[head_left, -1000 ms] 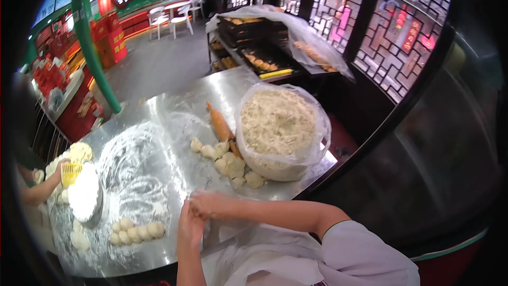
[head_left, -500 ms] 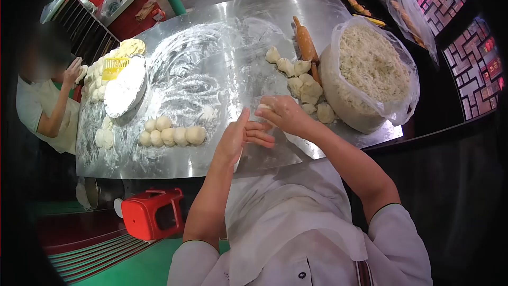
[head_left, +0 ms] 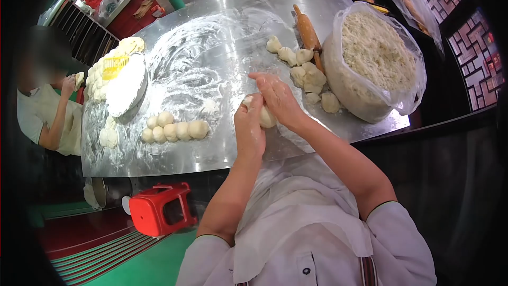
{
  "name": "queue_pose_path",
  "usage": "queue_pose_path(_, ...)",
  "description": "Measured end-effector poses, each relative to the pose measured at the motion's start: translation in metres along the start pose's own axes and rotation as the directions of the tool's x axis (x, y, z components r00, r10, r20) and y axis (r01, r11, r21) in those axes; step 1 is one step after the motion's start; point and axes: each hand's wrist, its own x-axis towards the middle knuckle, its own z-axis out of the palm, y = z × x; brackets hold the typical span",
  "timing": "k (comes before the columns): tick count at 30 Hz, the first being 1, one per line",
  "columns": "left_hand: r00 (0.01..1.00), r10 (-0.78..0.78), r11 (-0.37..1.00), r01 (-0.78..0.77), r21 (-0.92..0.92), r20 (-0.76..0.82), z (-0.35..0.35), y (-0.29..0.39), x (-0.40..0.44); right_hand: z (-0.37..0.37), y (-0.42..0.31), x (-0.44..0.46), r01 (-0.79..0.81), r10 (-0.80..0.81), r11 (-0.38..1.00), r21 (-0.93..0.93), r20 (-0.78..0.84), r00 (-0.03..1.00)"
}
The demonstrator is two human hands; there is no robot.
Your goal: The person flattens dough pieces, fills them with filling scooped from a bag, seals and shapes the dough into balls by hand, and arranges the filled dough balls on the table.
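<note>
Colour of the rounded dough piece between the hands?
The rounded dough piece, partly hidden, is pale cream; best seen in the head view.

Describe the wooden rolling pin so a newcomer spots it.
On the shiny metal table, find the big translucent plastic bag of pale crumbly mixture. Just left of it, beside whitish dough lumps, lies the brown wooden rolling pin, long, unlike the rounded lumps.

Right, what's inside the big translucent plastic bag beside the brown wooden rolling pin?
Inside the bag, a pale crumbly mass shows at the open top. Anything deeper is covered by that upper layer, so I can't tell.
</note>
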Motion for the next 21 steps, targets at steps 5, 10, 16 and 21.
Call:
queue_pose_path(5, 0.998, 0.043, 0.998, -0.045, -0.034, -0.054, -0.027, 0.014, 0.015, 0.012, 0.0, -0.04, -0.122, 0.121, 0.993, 0.0, 0.133, 0.984)
queue_pose_path(10, 0.992, 0.124, 0.973, -0.122, -0.197, -0.001, -0.019, 0.021, 0.013, 0.01, -0.003, -0.044, -0.464, 0.337, 0.722, 0.513, 0.324, 0.884)
queue_pose_path(16, 0.987, -0.001, 0.998, -0.008, 0.059, 0.16, -0.039, 0.016, 0.017, -0.011, -0.021, -0.039, -0.55, 0.519, 0.835, -0.01, 0.345, 0.782)
queue_pose_path(21, 0.939, -0.307, 0.926, 0.257, 0.277, 0.154, -0.024, 0.027, 0.0, -0.016, -0.027, -0.036, -0.433, 0.393, 0.899, 0.064, 0.316, 0.864)
